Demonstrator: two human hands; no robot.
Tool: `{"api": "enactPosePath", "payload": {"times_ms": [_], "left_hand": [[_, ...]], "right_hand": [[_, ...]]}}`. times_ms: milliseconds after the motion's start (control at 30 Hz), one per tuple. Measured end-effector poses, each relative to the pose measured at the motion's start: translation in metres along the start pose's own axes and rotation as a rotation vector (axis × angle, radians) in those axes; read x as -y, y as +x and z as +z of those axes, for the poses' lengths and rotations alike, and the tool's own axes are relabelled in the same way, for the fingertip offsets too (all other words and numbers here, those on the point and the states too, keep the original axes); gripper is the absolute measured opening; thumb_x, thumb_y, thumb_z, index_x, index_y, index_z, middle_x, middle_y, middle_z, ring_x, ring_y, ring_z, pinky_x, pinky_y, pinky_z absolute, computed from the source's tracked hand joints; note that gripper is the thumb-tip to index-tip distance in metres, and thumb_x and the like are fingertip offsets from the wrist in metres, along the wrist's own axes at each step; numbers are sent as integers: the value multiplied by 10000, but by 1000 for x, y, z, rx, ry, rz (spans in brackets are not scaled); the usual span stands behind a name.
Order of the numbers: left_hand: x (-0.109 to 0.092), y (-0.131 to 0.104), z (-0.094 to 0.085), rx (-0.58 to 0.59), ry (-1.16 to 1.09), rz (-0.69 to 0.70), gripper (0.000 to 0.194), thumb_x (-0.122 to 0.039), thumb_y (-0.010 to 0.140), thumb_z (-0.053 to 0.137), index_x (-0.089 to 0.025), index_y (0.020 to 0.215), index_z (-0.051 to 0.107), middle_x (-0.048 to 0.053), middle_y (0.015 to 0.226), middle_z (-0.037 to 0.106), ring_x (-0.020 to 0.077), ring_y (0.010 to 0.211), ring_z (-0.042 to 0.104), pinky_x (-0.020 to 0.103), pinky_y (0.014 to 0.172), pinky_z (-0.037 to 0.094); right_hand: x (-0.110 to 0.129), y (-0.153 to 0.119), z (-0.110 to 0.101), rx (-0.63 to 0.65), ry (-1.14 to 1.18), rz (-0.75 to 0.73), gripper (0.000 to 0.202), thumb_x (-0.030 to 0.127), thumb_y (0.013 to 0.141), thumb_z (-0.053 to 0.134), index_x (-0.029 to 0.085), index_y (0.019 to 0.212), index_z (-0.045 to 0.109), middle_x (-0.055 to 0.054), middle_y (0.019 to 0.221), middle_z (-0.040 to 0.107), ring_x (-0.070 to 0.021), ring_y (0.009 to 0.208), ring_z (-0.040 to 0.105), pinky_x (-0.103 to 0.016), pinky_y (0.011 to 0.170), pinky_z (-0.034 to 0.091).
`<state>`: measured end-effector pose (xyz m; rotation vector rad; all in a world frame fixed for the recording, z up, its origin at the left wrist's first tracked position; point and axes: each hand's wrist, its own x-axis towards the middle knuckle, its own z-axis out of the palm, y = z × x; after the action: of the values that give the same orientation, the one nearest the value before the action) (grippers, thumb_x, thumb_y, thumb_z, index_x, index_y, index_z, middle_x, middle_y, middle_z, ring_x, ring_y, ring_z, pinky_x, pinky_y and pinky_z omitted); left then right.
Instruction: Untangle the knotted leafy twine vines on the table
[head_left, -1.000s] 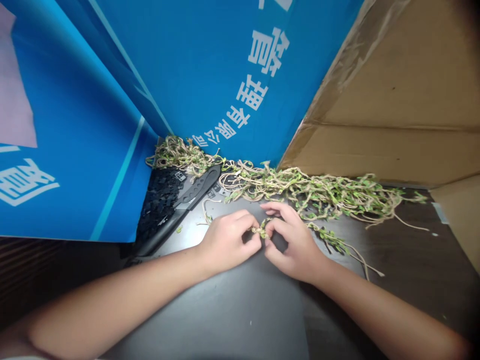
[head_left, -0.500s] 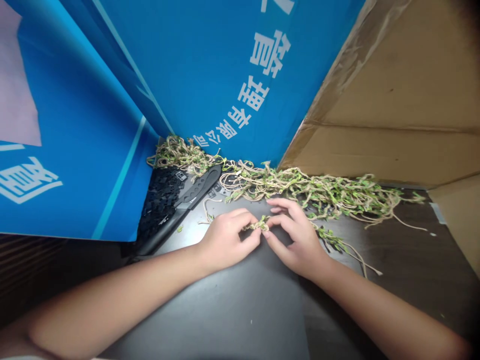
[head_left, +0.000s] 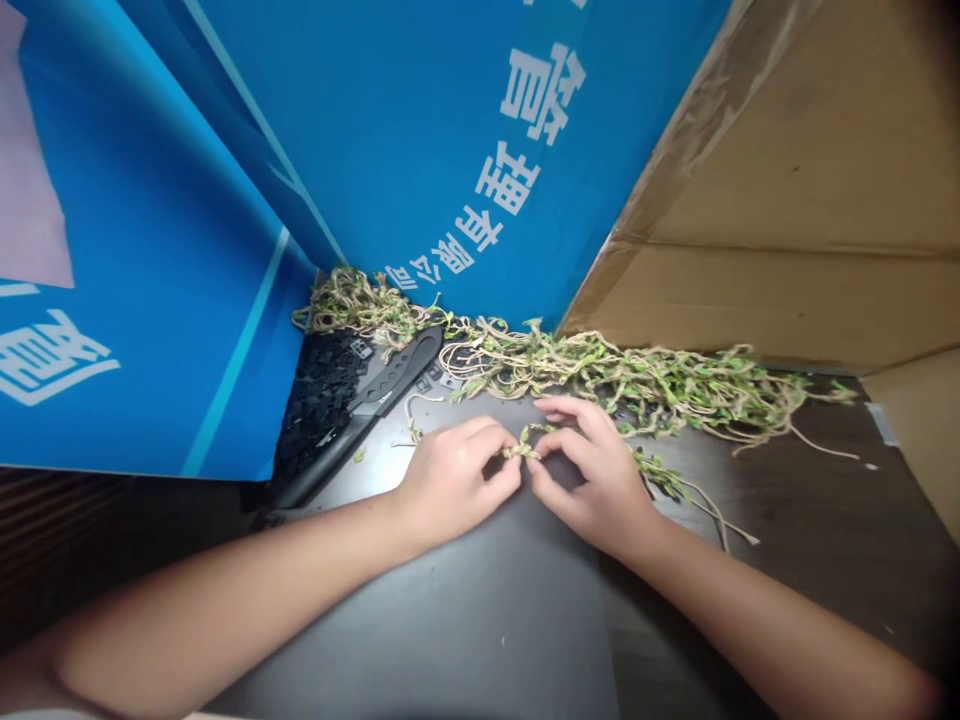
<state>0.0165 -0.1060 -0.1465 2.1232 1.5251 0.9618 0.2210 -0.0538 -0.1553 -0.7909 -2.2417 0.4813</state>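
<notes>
A thin braided cord with small green leaves (head_left: 523,450) is stretched between my fingertips, low over the grey mat. My left hand (head_left: 457,475) pinches its left part between thumb and index finger. My right hand (head_left: 589,475) pinches the cord just to the right, its other fingers curved and raised. From beside my right hand a leafy end with loose beige strands (head_left: 675,483) lies towards the right. Short beige strands (head_left: 412,420) show behind my left hand. How the cord runs under my palms is hidden.
A long pile of leafy beige cords (head_left: 652,385) lies along the back, with another clump (head_left: 356,300) at its left. A black-handled tool (head_left: 390,380) lies beside many small black pieces (head_left: 311,400). Blue printed panels (head_left: 450,120) and a cardboard wall (head_left: 810,180) stand behind the grey mat (head_left: 450,630).
Between my fingertips the leafy cord has shifted slightly, and a small loop of it now stands up beside my right index finger. Both hands stay almost in place.
</notes>
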Motion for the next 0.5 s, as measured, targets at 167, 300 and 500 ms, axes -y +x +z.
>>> {"api": "enactPosePath", "payload": {"times_ms": [167, 300, 500], "left_hand": [[0, 0, 0, 24, 27, -2, 68, -199, 901, 615, -175, 911, 678, 14, 895, 690, 148, 804, 640, 265, 752, 479], [0, 0, 0, 49, 18, 14, 69, -200, 898, 611, -179, 917, 674, 15, 898, 692, 151, 809, 641, 263, 760, 478], [1, 0, -1, 54, -22, -13, 70, -210, 906, 606, -182, 898, 670, 6, 876, 679, 135, 784, 623, 253, 735, 463]], "right_hand": [[5, 1, -3, 85, 46, 26, 166, 134, 800, 667, 212, 887, 549, -97, 1398, 516, -272, 1225, 531, -476, 1036, 459], [8, 1, -6, 145, 32, 48, 168, 125, 772, 645, 205, 850, 519, -108, 1384, 518, -297, 1268, 505, -495, 1043, 427], [5, 0, -4, 114, -43, 22, 118, 203, 898, 648, 220, 1013, 628, -100, 1448, 504, -282, 1258, 516, -498, 1054, 424]]}}
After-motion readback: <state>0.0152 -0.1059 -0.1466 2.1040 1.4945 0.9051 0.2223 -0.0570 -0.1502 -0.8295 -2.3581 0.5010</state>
